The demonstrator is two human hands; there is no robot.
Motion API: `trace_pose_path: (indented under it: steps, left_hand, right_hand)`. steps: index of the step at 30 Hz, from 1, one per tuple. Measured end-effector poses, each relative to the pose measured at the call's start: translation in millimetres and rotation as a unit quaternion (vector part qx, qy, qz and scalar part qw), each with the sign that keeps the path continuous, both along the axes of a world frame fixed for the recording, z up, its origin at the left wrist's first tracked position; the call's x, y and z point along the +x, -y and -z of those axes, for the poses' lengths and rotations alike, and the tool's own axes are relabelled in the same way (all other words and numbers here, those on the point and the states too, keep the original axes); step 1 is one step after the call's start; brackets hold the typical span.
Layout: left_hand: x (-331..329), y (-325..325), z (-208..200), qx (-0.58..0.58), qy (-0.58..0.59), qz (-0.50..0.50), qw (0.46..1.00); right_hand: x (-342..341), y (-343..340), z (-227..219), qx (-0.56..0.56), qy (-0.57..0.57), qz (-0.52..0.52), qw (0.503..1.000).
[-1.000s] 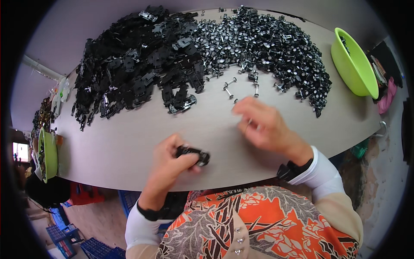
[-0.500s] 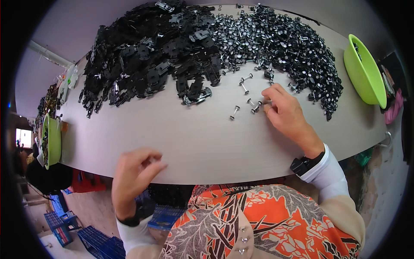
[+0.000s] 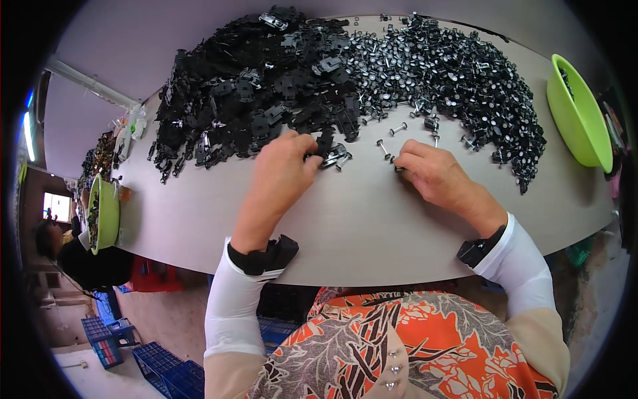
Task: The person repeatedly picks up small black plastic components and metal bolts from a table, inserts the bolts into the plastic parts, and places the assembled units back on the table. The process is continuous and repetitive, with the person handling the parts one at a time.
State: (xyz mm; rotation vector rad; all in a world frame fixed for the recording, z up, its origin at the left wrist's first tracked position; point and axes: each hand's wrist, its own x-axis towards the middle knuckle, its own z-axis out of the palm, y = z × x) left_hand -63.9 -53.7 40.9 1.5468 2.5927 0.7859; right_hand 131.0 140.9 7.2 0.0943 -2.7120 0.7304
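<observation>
A green basin [image 3: 579, 123] holds dark parts [image 3: 566, 84], right of the wheel-axle pile [image 3: 458, 86].

Left hand [image 3: 282, 166] and right hand [image 3: 435, 173] reached far, fingers [image 3: 411, 158] bent.
The left curled toward the right, left forearm [image 3: 238, 299] stretching from the near side; the right angled left, back upward, right forearm [image 3: 525, 263] slanting in from near right.

Across the tabletop [image 3: 372, 226], toy-car chassis [image 3: 246, 100] are piled rear left, wheel axles [image 3: 452, 80] piled rear right with loose axles [image 3: 398, 128] scattered just in front, all flanked by left basin [image 3: 110, 216] and right basin [image 3: 586, 123], crates [image 3: 163, 366] placed lower left.
</observation>
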Motion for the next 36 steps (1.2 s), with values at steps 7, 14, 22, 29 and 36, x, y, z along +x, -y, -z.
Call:
trace_pose_path:
  steps: [7, 14, 22, 29, 36]
  left_hand:
    - [3, -15, 7, -0.04, -0.027, -0.018, 0.999]
    - [3, -45, 10, -0.05, -0.061, -0.078, 0.994]
    - [-17, -44, 13, 0.009, 0.095, -0.112, 0.989]
    - [6, -19, -2, 0.147, 0.509, 0.016, 0.848]
    - [21, -12, 6, 0.105, 0.67, 0.027, 0.734]
  right_hand:
    - [0, 0, -16, -0.094, -0.139, 0.096, 0.981]
    - [31, -10, -18, -0.045, 0.081, 0.125, 0.988]
    - [20, 16, -16, -0.037, -0.018, 0.067, 0.997]
    - [-7, 72, -13, 0.051, 0.105, 0.033, 0.993]
    - [10, 42, -14, 0.004, 0.07, 0.017, 0.997]
